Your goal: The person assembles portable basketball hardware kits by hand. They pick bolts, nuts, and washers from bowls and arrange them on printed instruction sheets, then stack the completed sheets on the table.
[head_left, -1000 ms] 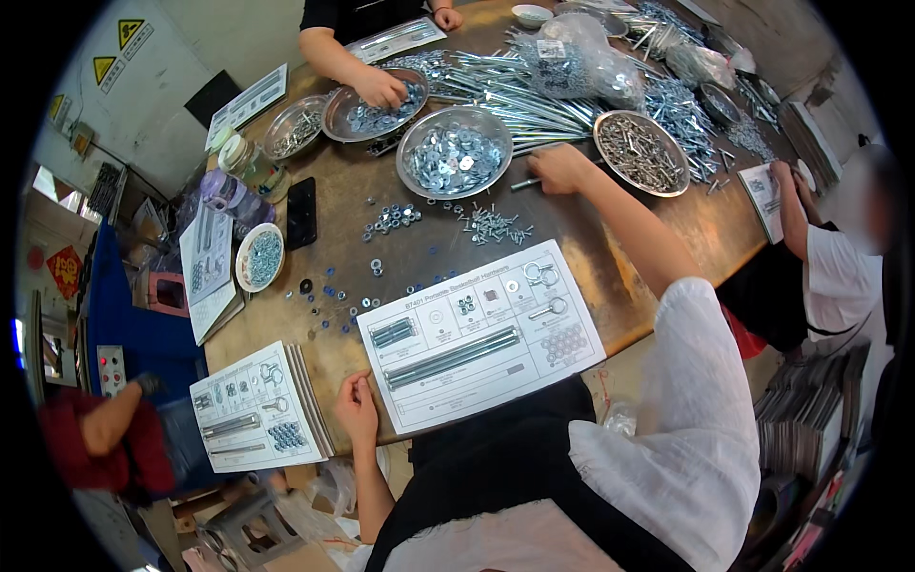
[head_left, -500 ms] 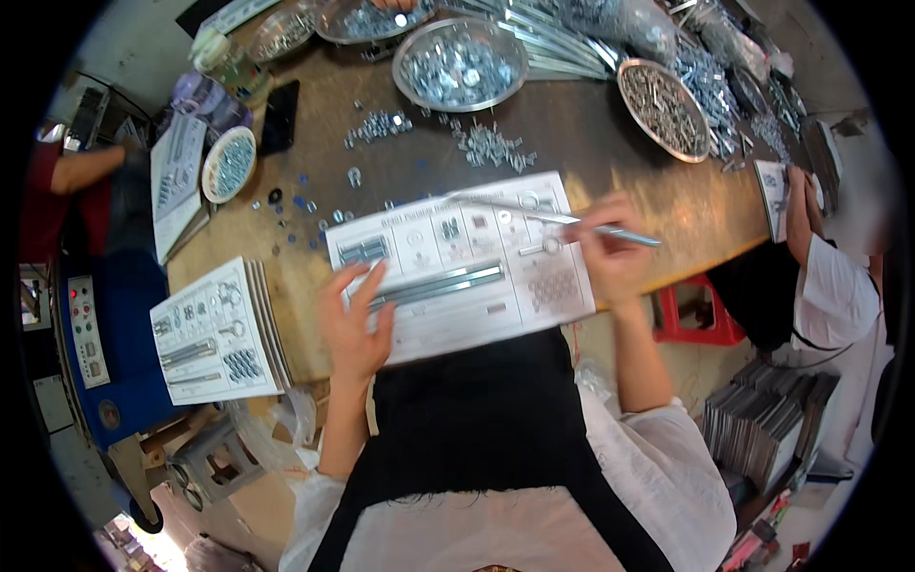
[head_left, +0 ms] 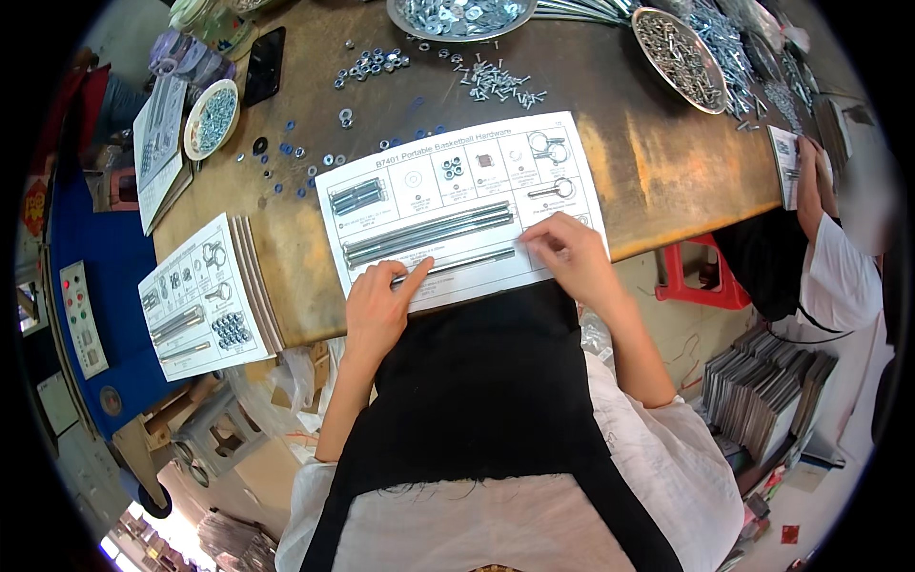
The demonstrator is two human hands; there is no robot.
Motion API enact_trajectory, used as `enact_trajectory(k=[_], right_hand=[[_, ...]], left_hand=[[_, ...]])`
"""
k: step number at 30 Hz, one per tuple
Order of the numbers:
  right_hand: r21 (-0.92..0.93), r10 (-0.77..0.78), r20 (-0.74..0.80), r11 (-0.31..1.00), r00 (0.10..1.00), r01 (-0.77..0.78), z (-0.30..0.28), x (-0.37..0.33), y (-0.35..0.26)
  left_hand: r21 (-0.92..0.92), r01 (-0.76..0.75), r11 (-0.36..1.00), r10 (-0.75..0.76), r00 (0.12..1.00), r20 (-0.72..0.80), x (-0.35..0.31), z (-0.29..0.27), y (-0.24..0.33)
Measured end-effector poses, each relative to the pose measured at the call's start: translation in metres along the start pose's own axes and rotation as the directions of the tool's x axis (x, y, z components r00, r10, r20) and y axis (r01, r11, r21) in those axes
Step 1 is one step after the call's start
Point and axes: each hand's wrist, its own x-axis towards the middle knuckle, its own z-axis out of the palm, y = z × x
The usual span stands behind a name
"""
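Observation:
A white printed card with part pictures lies at the table's front edge before me. Several long metal bolts rest side by side across its middle. Below them, a single thin metal rod lies along the card's lower row. At the rod's left end is my left hand, its thumb stretched out over the card and its fingers lightly bent. My right hand pinches at the rod's right end; its fingertips are slightly blurred.
Loose nuts, screws and washers lie beyond the card. Farther off are a bowl of washers and a bowl of screws. A card stack and phone are left; another person's hand is right.
My right hand has come down and left, laying the rod on the card's lower row. My left hand has shifted slightly right and down. The view has tilted nearer to me.

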Motion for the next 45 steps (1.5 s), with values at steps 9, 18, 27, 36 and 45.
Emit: enact_trajectory(k=[9,18,27,36,45], right_hand=[[-0.179,-0.016,-0.028,0.984,0.999,0.011,0.027,-0.005,-0.002],[-0.169,-0.005,-0.03,0.986,1.0,-0.001,0.029,-0.002,0.0],[-0.178,-0.009,-0.018,0.984,1.0,0.006,0.029,0.0,-0.005],[-0.204,-0.36,-0.072,0.918,0.93,0.34,0.033,0.119,-0.046],[-0.581,-0.522,-0.117,0.726,0.845,0.368,0.099,0.31,0.001]], left_hand=[[-0.17,0.123,0.978,-0.131,0.991,-0.035,-0.014,-0.016,-0.014],[-0.152,0.283,0.947,-0.293,0.955,-0.048,-0.049,-0.03,-0.047],[-0.202,0.337,0.92,-0.348,0.937,-0.023,-0.052,-0.032,-0.049],[-0.394,0.313,0.864,-0.378,0.921,-0.096,0.045,-0.049,-0.072],[-0.259,0.168,0.951,-0.24,0.931,-0.274,0.229,0.059,-0.209]])
